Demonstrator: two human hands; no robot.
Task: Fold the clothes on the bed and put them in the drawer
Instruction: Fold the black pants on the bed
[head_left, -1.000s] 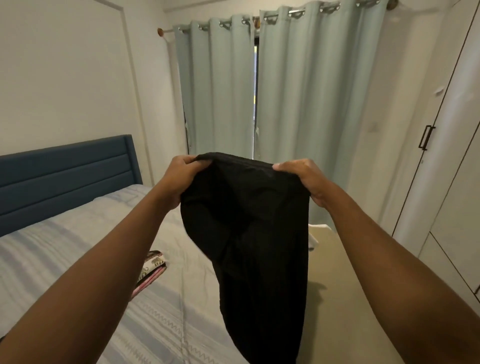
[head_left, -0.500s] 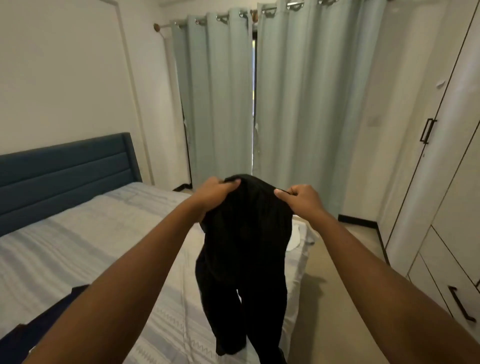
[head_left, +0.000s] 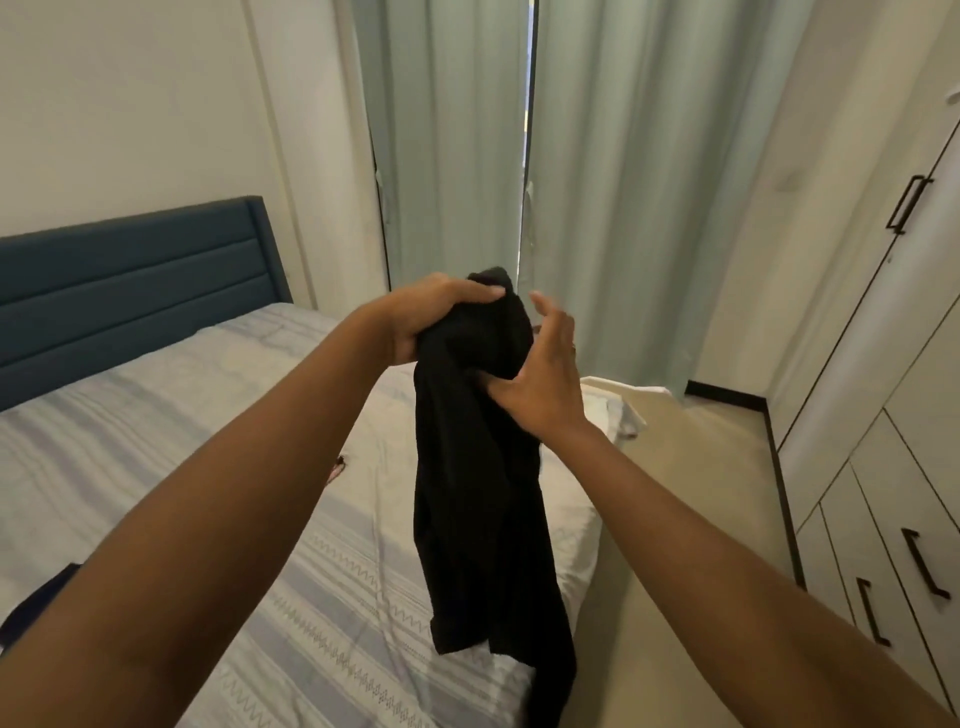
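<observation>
Blue headboard (head_left: 130, 270) stood far left, striped bed (head_left: 208, 441) below it. Left hand (head_left: 436, 317) gripped bunched top of black garment (head_left: 478, 493), fingers curled over cloth. Garment hung over bed's right edge, well apart from drawers (head_left: 883, 545). Right hand (head_left: 540, 384) lay against garment's side, fingers straight, thumb touching cloth. Drawers, far right, were closed.

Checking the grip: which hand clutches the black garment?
The left hand, fingers curled over the top of the garment; the right hand has straight fingers.
</observation>
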